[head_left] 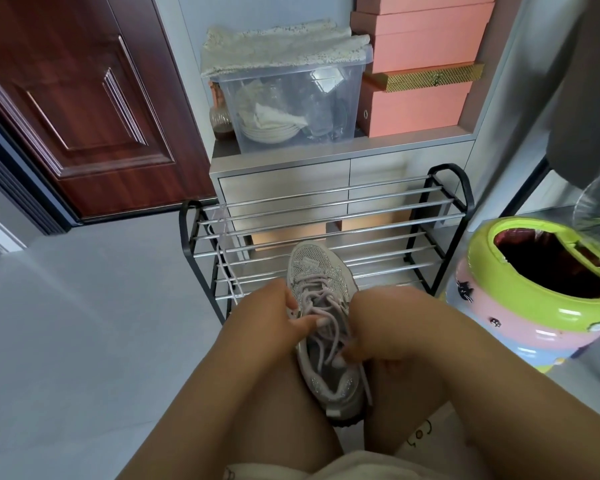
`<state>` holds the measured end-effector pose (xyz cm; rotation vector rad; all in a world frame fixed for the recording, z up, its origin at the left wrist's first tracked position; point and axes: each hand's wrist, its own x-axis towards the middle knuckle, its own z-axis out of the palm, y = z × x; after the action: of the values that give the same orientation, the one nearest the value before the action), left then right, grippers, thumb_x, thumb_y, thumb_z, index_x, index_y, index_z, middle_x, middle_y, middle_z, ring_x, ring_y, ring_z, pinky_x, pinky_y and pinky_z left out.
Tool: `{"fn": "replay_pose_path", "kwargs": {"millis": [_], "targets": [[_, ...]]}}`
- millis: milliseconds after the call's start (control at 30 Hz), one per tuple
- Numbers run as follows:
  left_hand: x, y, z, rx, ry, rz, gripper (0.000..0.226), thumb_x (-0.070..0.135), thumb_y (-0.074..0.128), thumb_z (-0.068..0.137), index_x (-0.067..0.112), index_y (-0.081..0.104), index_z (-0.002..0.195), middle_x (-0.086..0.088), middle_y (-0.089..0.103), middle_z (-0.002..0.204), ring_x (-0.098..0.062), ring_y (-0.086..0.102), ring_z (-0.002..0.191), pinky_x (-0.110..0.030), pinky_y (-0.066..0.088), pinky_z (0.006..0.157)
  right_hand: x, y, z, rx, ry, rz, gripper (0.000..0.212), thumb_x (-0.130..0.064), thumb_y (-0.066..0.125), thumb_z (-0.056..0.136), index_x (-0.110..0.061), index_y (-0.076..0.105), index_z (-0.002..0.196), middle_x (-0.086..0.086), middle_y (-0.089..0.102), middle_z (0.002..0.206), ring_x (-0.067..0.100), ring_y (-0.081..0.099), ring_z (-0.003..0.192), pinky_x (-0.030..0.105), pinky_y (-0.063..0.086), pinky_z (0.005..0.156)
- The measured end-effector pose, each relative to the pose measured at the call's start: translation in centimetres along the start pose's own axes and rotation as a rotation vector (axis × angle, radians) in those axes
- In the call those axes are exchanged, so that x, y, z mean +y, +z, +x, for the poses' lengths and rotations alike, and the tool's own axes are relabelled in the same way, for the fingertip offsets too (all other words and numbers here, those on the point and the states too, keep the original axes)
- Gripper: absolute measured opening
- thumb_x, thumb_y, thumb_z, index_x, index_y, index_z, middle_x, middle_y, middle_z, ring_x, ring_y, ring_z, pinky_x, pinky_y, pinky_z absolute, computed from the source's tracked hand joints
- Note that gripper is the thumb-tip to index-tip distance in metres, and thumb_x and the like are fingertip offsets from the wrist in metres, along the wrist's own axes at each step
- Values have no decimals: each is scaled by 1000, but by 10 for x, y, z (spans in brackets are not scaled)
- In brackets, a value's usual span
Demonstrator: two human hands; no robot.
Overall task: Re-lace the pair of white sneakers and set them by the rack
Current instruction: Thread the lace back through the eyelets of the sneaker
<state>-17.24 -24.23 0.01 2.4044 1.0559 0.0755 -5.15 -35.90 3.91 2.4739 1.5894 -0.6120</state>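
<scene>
A white and grey sparkly sneaker [317,271] sits between my knees, toe pointing at the shoe rack [326,233]. Its pale lace [323,327] is threaded loosely across the tongue. My left hand [284,317] is at the shoe's left side and pinches a lace strand over the tongue. My right hand [364,344] is at the right side, its fingers curled on a lace strand near the collar. A second loose lace [224,251] hangs from the rack's left end. No second sneaker is in view.
The black-and-chrome rack stands before grey drawers [284,181]. A clear storage bin [288,102] and pink boxes [420,64] sit above. A green-and-pink bin [534,282] is at the right, a brown door [84,98] at the left, and grey floor [84,323] to the left.
</scene>
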Motion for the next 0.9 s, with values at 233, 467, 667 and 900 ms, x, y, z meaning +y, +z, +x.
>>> {"fn": "replay_pose_path", "kwargs": {"millis": [233,467,667,900], "targets": [[1,-3,1,-117,6,-310,24,45,46,95,23,56,93,3,69,77,-9,68,58,-26,50,61,-3,1,2,-198,20,155,33,-31,56,89,-13,68,64,-3,56,45,5,55,44,8,35,35],[-2,2,0,-92,28,-345,17,32,68,86,22,56,91,-4,70,71,-19,69,62,-30,55,56,-5,-9,6,-177,49,460,23,-18,57,93,1,70,93,10,74,84,16,63,59,20,52,59],[-7,10,4,-103,10,-299,29,28,80,73,26,54,85,-2,69,70,-15,68,58,-36,58,57,-16,-16,16,-193,97,607,18,-17,52,97,-5,64,106,5,60,64,13,56,51,22,51,58],[-5,7,2,-149,-74,-488,19,-3,73,78,5,56,82,-11,68,65,-16,68,52,-27,57,51,-18,-14,6,-13,-74,118,29,-22,55,94,-33,64,119,-5,65,117,16,63,102,20,44,69]]}}
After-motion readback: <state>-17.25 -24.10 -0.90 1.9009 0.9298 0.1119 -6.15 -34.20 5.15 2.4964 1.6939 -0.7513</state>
